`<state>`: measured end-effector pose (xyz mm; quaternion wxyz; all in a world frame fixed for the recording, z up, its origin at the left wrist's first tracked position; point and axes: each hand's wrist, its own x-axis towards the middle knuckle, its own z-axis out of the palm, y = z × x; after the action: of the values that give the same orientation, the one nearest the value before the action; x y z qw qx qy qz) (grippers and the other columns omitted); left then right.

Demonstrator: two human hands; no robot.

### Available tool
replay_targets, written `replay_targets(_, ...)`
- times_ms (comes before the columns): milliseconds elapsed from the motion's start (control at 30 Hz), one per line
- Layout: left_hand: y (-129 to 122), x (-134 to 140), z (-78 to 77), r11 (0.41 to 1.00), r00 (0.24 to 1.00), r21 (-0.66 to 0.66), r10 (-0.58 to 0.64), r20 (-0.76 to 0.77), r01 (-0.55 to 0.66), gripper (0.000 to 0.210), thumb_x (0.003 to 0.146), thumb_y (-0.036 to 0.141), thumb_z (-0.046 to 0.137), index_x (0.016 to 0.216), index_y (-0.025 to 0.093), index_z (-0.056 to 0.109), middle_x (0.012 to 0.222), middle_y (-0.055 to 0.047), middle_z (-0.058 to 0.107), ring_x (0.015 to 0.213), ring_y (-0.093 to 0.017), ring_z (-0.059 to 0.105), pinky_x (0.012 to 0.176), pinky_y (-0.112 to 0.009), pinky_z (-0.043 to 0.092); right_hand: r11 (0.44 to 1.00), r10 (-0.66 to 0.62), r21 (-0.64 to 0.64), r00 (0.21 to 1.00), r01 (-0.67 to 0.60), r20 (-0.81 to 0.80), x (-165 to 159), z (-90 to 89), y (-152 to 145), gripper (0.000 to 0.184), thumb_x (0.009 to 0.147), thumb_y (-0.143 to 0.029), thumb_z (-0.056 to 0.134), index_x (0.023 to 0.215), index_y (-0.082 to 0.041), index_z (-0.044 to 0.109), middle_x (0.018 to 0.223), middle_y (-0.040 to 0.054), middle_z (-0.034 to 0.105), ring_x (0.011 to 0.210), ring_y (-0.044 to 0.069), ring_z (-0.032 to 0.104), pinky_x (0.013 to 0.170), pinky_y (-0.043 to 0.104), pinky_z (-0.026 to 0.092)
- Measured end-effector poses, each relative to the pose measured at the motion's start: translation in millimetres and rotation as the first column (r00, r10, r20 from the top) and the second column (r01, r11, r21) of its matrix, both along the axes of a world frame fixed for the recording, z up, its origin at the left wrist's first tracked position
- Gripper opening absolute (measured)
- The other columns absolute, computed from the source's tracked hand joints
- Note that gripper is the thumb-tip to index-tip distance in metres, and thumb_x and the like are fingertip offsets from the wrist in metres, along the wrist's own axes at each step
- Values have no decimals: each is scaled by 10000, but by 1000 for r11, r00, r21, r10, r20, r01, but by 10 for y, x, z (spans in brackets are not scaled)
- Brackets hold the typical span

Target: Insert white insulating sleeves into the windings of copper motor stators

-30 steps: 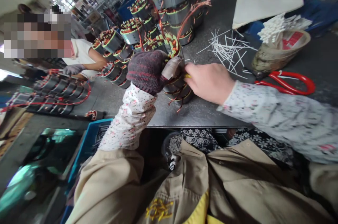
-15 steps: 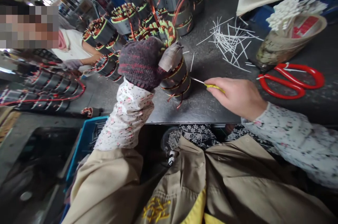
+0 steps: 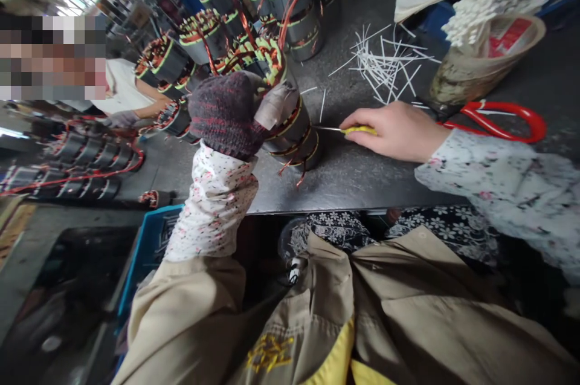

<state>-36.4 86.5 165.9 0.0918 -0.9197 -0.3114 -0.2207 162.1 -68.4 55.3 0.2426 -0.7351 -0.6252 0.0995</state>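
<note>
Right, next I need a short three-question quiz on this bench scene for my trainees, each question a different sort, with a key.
1. The camera wearer's right hand holds: A) red-handled scissors; B) a yellow-handled tool; C) a paintbrush.

2. True or false: the wearer's left hand, at the stack of wound rings, is bare.

3. Fill in: loose white sticks lie on the table between that stack and a ____ with a white bundle sticking out.

Key: 1: B. 2: false; it wears a dark knitted glove. 3: cup.
</note>
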Motion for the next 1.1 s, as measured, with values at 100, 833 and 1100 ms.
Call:
replay_targets(100, 69, -35, -30, 993, 995, 68, -101, 10, 100, 609, 918, 742, 432, 971, 251, 788, 931, -101, 783, 1017, -321, 743, 927, -513, 537, 996, 88, -29, 985, -84, 147, -106, 75, 181, 364, 990, -326, 525, 1269, -243, 742, 1078, 77, 790, 947, 262, 714, 788, 380, 484)
replay_targets(833, 200, -38, -71, 974, 975, 93, -212, 69, 205, 680, 908, 766, 409, 934, 203, 790, 909, -123, 777, 945, -322, 716, 882, -505, 503, 991, -125, 60, 989, 121, 76, -550, -623, -388, 407, 1037, -356, 430, 1238, -255, 769, 1000, 70, 795, 732, 202, 672, 602, 315, 308)
replay_targets(1100, 178, -57, -97, 977, 975, 91, -203, 87, 195, 634, 941, 760, 401, 960, 262, 793, 954, -88, 778, 966, -309, 704, 860, -484, 481, 990, -134, 64, 985, 127, 110, -572, -620, -435, 423, 1039, -366, 411, 1206, -241, 780, 936, 76, 782, 691, 194, 652, 585, 324, 290)
